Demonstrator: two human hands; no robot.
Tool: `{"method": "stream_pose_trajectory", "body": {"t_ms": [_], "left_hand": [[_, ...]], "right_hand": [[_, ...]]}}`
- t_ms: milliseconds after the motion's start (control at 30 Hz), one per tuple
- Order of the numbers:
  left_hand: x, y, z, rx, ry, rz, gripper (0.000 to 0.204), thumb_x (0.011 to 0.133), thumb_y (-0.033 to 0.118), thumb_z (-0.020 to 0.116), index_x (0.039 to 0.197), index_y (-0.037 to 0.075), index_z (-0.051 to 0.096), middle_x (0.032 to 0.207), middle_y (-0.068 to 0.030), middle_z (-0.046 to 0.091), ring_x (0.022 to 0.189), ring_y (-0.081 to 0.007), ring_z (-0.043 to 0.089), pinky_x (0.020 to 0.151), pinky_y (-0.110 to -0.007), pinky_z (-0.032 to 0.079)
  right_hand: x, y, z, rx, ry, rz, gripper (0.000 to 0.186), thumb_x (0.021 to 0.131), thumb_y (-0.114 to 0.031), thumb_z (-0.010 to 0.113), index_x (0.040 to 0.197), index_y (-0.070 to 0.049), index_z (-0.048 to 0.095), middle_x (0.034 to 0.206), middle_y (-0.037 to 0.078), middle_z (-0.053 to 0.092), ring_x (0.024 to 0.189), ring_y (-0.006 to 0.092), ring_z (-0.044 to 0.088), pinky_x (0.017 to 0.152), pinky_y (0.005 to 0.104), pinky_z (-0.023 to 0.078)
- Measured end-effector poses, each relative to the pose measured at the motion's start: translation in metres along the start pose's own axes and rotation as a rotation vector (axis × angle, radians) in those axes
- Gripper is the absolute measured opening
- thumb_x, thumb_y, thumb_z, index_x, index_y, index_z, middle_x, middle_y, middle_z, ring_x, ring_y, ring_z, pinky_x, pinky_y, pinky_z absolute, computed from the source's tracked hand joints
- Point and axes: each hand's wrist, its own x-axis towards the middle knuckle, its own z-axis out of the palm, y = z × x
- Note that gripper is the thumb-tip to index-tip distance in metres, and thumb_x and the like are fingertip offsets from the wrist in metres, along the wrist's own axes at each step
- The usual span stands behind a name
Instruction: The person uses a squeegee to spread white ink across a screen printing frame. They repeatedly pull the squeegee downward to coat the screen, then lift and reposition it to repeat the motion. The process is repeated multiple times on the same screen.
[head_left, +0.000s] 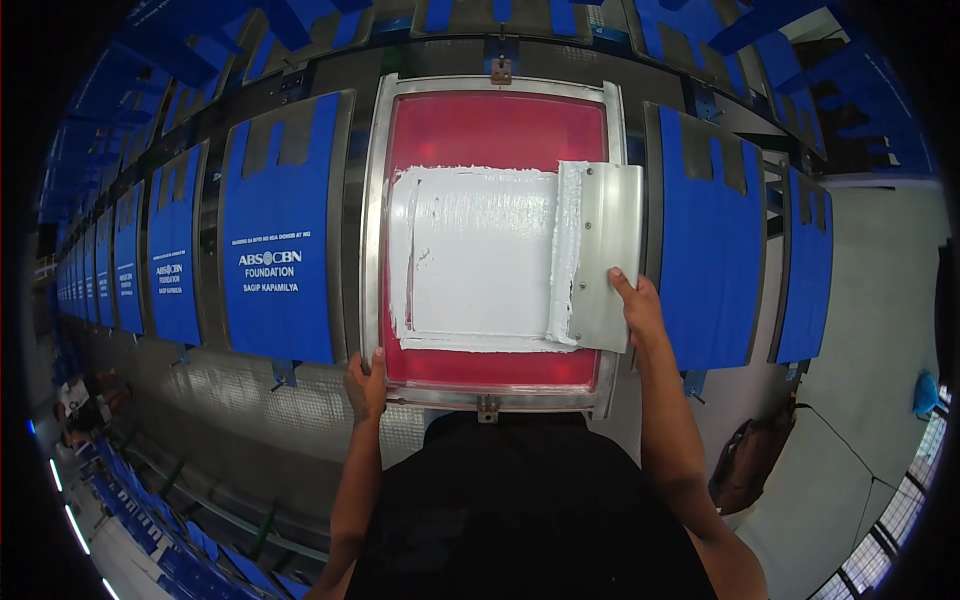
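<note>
Aluminium edges one frame [375, 240] around one red mesh [490, 130], which carries one broad patch of white ink [480, 260]. One squeegee [607, 250] is at the mesh's right side, across the right rail — the right hand [640, 305] pinches its right edge. One left hand [367, 388] touches the frame's lower left corner — how firmly, I cannot tell. Two blue cloths [705, 240] line up rightward.
</note>
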Motion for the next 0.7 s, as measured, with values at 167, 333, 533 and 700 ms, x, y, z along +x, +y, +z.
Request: {"method": "stream_pose_trajectory", "body": {"t_ms": [167,333,533,700], "left_hand": [[-0.015,0.012,0.014,0.178,0.430,0.560,0.045,0.093,0.035,0.068,0.110,-0.005,0.058,0.097,-0.0169,0.063,0.085,-0.0264,0.060,0.072,-0.041,0.052],[-0.107,0.011,0.038,-0.282,-0.049,0.378,0.011,0.092,0.012,0.068,0.093,0.001,0.069,0.076,-0.0097,0.065,0.065,-0.0201,0.062,0.065,-0.031,0.051],[-0.164,0.022,0.099,-0.524,-0.434,-0.129,0.013,0.087,0.011,0.075,0.088,-0.002,0.072,0.074,-0.0061,0.069,0.067,-0.0107,0.064,0.058,-0.027,0.049],[-0.160,0.025,0.105,-0.699,-0.481,-0.327,0.016,0.087,0.015,0.075,0.087,0.000,0.069,0.071,-0.0012,0.065,0.060,-0.0050,0.055,0.051,-0.025,0.042]], "right_hand": [[0.006,-0.024,-0.004,-0.223,-0.069,-0.079,0.043,0.091,-0.033,0.072,0.113,0.003,0.065,0.098,0.010,0.071,0.088,0.0170,0.066,0.080,0.0323,0.053],[0.025,-0.093,0.035,-0.880,-0.248,-0.320,0.040,0.084,-0.024,0.073,0.114,0.001,0.066,0.098,0.017,0.072,0.091,0.0255,0.070,0.083,0.0372,0.053],[0.046,-0.131,0.116,-1.436,-0.282,-0.853,0.025,0.082,-0.015,0.069,0.105,-0.006,0.065,0.093,0.016,0.071,0.087,0.0318,0.068,0.089,0.0408,0.048],[0.064,-0.031,0.107,-1.447,-0.077,-1.234,0.042,0.067,-0.004,0.070,0.109,-0.009,0.064,0.094,0.007,0.067,0.092,0.0242,0.062,0.091,0.0406,0.042]]}}
